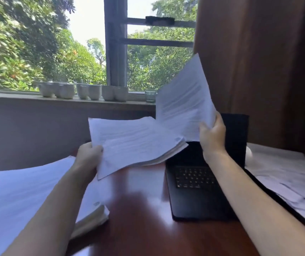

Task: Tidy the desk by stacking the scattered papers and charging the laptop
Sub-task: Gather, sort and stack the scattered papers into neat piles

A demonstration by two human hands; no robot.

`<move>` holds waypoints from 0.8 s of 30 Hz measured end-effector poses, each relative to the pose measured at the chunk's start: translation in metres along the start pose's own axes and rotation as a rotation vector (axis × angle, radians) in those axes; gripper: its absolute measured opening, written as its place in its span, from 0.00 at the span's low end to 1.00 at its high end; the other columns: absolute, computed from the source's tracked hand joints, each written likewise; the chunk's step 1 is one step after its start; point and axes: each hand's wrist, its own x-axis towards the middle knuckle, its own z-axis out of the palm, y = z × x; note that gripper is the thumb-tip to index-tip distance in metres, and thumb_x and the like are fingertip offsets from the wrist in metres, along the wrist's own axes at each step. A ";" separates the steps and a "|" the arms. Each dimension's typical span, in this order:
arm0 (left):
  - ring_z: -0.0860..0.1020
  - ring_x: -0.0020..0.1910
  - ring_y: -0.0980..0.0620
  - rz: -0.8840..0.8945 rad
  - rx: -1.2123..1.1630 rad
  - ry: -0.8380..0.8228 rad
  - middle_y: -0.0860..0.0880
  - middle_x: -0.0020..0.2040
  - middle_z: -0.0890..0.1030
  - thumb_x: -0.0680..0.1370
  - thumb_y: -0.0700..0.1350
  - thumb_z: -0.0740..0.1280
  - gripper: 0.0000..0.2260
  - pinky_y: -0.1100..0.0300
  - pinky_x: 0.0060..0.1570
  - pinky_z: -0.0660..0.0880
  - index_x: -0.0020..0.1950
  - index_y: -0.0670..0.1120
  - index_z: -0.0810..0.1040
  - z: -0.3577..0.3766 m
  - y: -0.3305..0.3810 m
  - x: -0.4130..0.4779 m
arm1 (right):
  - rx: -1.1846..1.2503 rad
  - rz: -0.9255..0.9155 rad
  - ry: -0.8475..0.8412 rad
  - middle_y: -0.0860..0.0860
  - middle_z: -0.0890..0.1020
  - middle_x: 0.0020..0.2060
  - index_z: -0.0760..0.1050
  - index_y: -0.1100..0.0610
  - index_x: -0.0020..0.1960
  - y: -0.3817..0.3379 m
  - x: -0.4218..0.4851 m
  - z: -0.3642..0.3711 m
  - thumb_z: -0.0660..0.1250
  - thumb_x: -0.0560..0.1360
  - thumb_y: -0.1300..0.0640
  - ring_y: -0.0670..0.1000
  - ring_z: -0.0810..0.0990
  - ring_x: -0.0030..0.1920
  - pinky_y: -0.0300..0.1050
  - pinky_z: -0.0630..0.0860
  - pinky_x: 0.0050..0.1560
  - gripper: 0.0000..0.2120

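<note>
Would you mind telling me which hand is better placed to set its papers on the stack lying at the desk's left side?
Left, probably. The left hand grips its bundle right beside that stack, while the right hand holds its sheets raised over the laptop, across the desk from it.

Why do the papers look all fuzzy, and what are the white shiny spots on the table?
Head view: the raised sheets in the right hand and the stack in the left hand are motion-blurred, so the print is unreadable; daylight from the window bounces off the glossy desk as pale glare.
</note>
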 end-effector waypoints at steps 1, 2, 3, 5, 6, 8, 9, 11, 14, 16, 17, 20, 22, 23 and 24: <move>0.75 0.27 0.52 -0.009 0.017 -0.011 0.47 0.34 0.75 0.78 0.29 0.55 0.14 0.69 0.17 0.68 0.37 0.39 0.75 0.003 0.000 -0.019 | 0.009 0.002 0.024 0.49 0.76 0.59 0.68 0.54 0.67 -0.003 -0.001 -0.011 0.59 0.76 0.67 0.48 0.76 0.58 0.48 0.74 0.63 0.21; 0.75 0.26 0.54 -0.019 0.028 -0.030 0.47 0.34 0.76 0.78 0.29 0.54 0.15 0.69 0.17 0.68 0.36 0.40 0.74 0.006 -0.001 -0.037 | 0.018 0.010 0.050 0.50 0.76 0.60 0.68 0.55 0.68 -0.006 -0.002 -0.022 0.59 0.76 0.67 0.49 0.76 0.59 0.49 0.74 0.63 0.21; 0.75 0.26 0.55 -0.028 0.027 -0.059 0.47 0.34 0.77 0.77 0.29 0.54 0.15 0.69 0.18 0.69 0.36 0.40 0.74 0.009 -0.004 -0.051 | 0.028 0.019 0.075 0.51 0.76 0.61 0.68 0.55 0.69 -0.008 -0.004 -0.033 0.59 0.76 0.67 0.49 0.76 0.60 0.49 0.74 0.63 0.22; 0.75 0.28 0.54 -0.046 0.028 -0.095 0.47 0.35 0.77 0.77 0.28 0.54 0.16 0.69 0.19 0.70 0.36 0.41 0.75 0.016 -0.013 -0.073 | 0.053 0.036 0.129 0.51 0.77 0.60 0.68 0.55 0.69 -0.010 -0.008 -0.054 0.59 0.76 0.67 0.50 0.77 0.59 0.49 0.74 0.63 0.22; 0.75 0.29 0.53 -0.059 0.027 -0.102 0.47 0.35 0.77 0.77 0.28 0.54 0.16 0.69 0.19 0.70 0.37 0.41 0.75 0.020 -0.018 -0.082 | 0.077 0.051 0.155 0.51 0.77 0.59 0.68 0.55 0.68 -0.010 -0.010 -0.064 0.59 0.75 0.67 0.50 0.77 0.58 0.49 0.75 0.62 0.22; 0.76 0.32 0.51 -0.088 0.036 -0.137 0.46 0.37 0.78 0.77 0.28 0.54 0.15 0.68 0.21 0.72 0.39 0.40 0.76 0.029 -0.029 -0.094 | 0.143 0.110 0.188 0.52 0.78 0.57 0.69 0.56 0.67 -0.008 -0.016 -0.083 0.60 0.75 0.68 0.50 0.78 0.57 0.49 0.76 0.60 0.22; 0.76 0.33 0.50 -0.101 0.051 -0.154 0.46 0.38 0.78 0.77 0.29 0.54 0.14 0.67 0.21 0.73 0.42 0.40 0.76 0.035 -0.036 -0.099 | 0.175 0.150 0.196 0.52 0.78 0.57 0.69 0.55 0.66 -0.006 -0.019 -0.091 0.60 0.75 0.69 0.50 0.79 0.56 0.49 0.77 0.59 0.21; 0.77 0.32 0.50 -0.126 0.086 -0.188 0.47 0.37 0.79 0.77 0.29 0.54 0.13 0.66 0.21 0.73 0.43 0.40 0.76 0.045 -0.047 -0.108 | 0.245 0.239 0.203 0.51 0.79 0.55 0.71 0.51 0.63 -0.003 -0.026 -0.107 0.60 0.75 0.69 0.51 0.80 0.55 0.49 0.80 0.54 0.20; 0.80 0.28 0.53 -0.162 0.122 -0.285 0.45 0.37 0.80 0.76 0.29 0.54 0.13 0.63 0.24 0.74 0.44 0.39 0.77 0.061 -0.066 -0.117 | 0.328 0.382 0.187 0.51 0.80 0.53 0.72 0.48 0.60 0.002 -0.038 -0.127 0.61 0.76 0.69 0.51 0.81 0.50 0.44 0.82 0.41 0.20; 0.81 0.33 0.49 -0.165 0.165 -0.329 0.43 0.40 0.82 0.75 0.31 0.56 0.11 0.58 0.32 0.78 0.47 0.38 0.78 0.073 -0.073 -0.123 | 0.366 0.444 0.155 0.51 0.80 0.51 0.71 0.49 0.61 0.006 -0.048 -0.136 0.60 0.76 0.69 0.50 0.81 0.47 0.40 0.81 0.34 0.20; 0.81 0.35 0.48 -0.170 0.169 -0.348 0.41 0.41 0.83 0.74 0.33 0.57 0.10 0.56 0.36 0.79 0.47 0.38 0.78 0.079 -0.077 -0.125 | 0.377 0.464 0.128 0.51 0.80 0.50 0.71 0.50 0.62 0.008 -0.053 -0.138 0.60 0.76 0.70 0.49 0.81 0.45 0.39 0.80 0.32 0.20; 0.80 0.27 0.55 -0.218 0.153 -0.412 0.49 0.31 0.83 0.75 0.29 0.55 0.11 0.64 0.24 0.75 0.44 0.39 0.76 0.092 -0.081 -0.132 | 0.332 0.512 0.073 0.52 0.81 0.47 0.71 0.54 0.64 0.018 -0.076 -0.144 0.59 0.76 0.71 0.50 0.81 0.43 0.40 0.80 0.33 0.20; 0.78 0.23 0.57 -0.231 0.139 -0.463 0.52 0.26 0.81 0.76 0.26 0.54 0.14 0.67 0.20 0.70 0.43 0.39 0.75 0.097 -0.084 -0.136 | 0.286 0.559 0.017 0.55 0.81 0.50 0.71 0.57 0.64 0.031 -0.096 -0.151 0.58 0.76 0.73 0.55 0.81 0.49 0.46 0.80 0.43 0.20; 0.79 0.24 0.55 -0.227 0.122 -0.467 0.51 0.26 0.81 0.76 0.27 0.54 0.13 0.66 0.21 0.71 0.44 0.38 0.75 0.099 -0.085 -0.137 | 0.288 0.591 -0.030 0.57 0.81 0.53 0.72 0.57 0.63 0.036 -0.105 -0.156 0.57 0.76 0.73 0.57 0.80 0.52 0.48 0.80 0.48 0.20; 0.80 0.27 0.53 -0.238 0.085 -0.468 0.50 0.28 0.82 0.78 0.29 0.54 0.12 0.65 0.23 0.73 0.45 0.38 0.76 0.101 -0.086 -0.135 | 0.301 0.627 -0.086 0.57 0.81 0.55 0.72 0.56 0.62 0.039 -0.114 -0.160 0.56 0.76 0.74 0.58 0.80 0.54 0.49 0.79 0.49 0.21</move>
